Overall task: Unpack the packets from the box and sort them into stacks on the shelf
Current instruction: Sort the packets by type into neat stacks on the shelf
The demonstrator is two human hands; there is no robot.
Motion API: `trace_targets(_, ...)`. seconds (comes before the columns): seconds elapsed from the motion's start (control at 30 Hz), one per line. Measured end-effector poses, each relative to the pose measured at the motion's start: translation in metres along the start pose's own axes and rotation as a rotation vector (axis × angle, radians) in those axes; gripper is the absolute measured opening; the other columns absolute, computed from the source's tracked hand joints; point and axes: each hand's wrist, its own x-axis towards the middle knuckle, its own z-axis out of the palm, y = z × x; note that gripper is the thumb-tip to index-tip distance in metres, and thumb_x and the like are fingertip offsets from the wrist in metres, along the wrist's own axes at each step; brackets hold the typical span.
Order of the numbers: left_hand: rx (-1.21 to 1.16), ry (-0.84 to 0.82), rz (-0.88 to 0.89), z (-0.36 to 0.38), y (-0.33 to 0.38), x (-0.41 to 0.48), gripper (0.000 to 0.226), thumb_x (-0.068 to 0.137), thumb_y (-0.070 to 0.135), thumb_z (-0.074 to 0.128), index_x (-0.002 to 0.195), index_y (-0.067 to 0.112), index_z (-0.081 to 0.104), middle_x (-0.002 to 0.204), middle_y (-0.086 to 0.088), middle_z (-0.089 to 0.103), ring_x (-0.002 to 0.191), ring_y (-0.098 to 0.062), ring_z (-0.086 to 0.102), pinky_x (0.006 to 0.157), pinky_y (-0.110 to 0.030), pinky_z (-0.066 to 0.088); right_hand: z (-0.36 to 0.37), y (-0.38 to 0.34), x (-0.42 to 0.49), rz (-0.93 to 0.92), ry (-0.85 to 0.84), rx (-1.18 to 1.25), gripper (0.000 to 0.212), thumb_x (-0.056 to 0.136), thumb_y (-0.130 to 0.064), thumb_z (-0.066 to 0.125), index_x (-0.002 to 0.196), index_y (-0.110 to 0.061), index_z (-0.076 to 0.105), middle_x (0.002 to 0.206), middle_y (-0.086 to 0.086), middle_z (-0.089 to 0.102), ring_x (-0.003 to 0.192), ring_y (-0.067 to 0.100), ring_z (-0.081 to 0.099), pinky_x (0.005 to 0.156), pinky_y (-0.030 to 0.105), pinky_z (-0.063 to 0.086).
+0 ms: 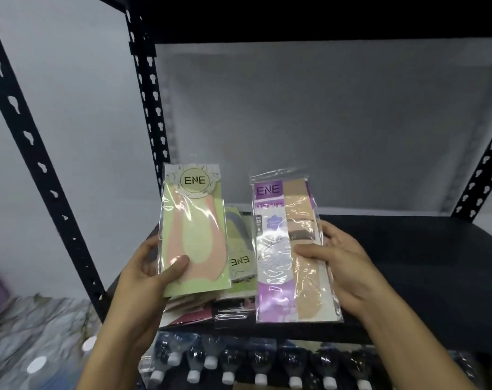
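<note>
My left hand grips a green packet with pink socks and a round ENE label, held upright above the shelf's left part. My right hand grips a purple packet with beige socks, also upright, thumb across its front. Between and below them a stack of packets lies on the black shelf, with more packets, some dark pink, at the shelf's front edge. The box is not in view.
Black perforated uprights frame the rack, with another at the right. A row of capped water bottles stands on the level below. The shelf's right half is bare dark board. A grey wall lies behind.
</note>
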Motion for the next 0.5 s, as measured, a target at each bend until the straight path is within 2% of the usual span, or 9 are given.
trace_targets(0.1,0.000,-0.050,-0.019,0.026,-0.011,-0.010,0.047,0.082,-0.001,0.066,0.122,0.022,0.056,0.095,-0.004,0.076,0.088,-0.034,0.072,0.076,-0.048,0.059,-0.029,-0.005,-0.013,-0.054,0.102,-0.004,0.040,0.074,0.006,0.069,0.111,-0.009,0.063,0.100,0.015,0.073,0.087,0.034,0.072,0.070,0.041,0.061)
trace_targets(0.2,-0.019,-0.090,-0.057,0.059,-0.023,-0.022,0.045,0.084,0.000,0.065,0.121,0.023,0.055,0.098,-0.010,0.076,0.083,-0.028,0.074,0.066,-0.038,0.061,-0.064,-0.008,-0.028,-0.054,0.178,-0.018,0.035,0.078,0.000,0.070,0.110,-0.010,0.065,0.102,0.015,0.073,0.091,0.033,0.071,0.077,0.046,0.059)
trace_targets(0.27,0.004,-0.115,-0.061,0.081,-0.032,-0.031,0.047,0.084,0.000,0.066,0.124,0.021,0.054,0.101,-0.012,0.075,0.087,-0.030,0.073,0.077,-0.042,0.059,-0.085,-0.010,-0.040,-0.058,0.225,-0.035,0.033,0.079,-0.003,0.070,0.111,-0.010,0.066,0.105,0.015,0.072,0.094,0.034,0.070,0.082,0.049,0.057)
trace_targets(0.37,0.052,-0.190,-0.063,0.120,-0.048,-0.044,0.047,0.085,0.003,0.068,0.125,0.022,0.053,0.103,-0.011,0.074,0.095,-0.031,0.071,0.093,-0.047,0.052,-0.118,-0.017,-0.056,-0.080,0.320,-0.058,0.027,0.081,-0.005,0.070,0.107,-0.009,0.067,0.099,0.014,0.074,0.090,0.032,0.071,0.080,0.047,0.058)
trace_targets(0.47,0.086,-0.257,-0.095,0.160,-0.067,-0.056,0.042,0.085,0.007,0.070,0.119,0.024,0.051,0.105,0.006,0.068,0.094,-0.012,0.067,0.096,-0.035,0.046,-0.151,-0.027,-0.068,-0.100,0.398,-0.113,0.023,0.081,-0.003,0.070,0.103,-0.009,0.066,0.094,0.013,0.075,0.085,0.029,0.073,0.077,0.043,0.059)
trace_targets(0.5,0.108,-0.270,-0.102,0.172,-0.074,-0.057,0.041,0.085,0.008,0.071,0.118,0.023,0.052,0.102,0.008,0.069,0.094,-0.010,0.067,0.097,-0.036,0.045,-0.162,-0.031,-0.070,-0.105,0.424,-0.128,0.022,0.081,-0.003,0.071,0.102,-0.008,0.066,0.093,0.013,0.075,0.083,0.029,0.073,0.077,0.042,0.059)
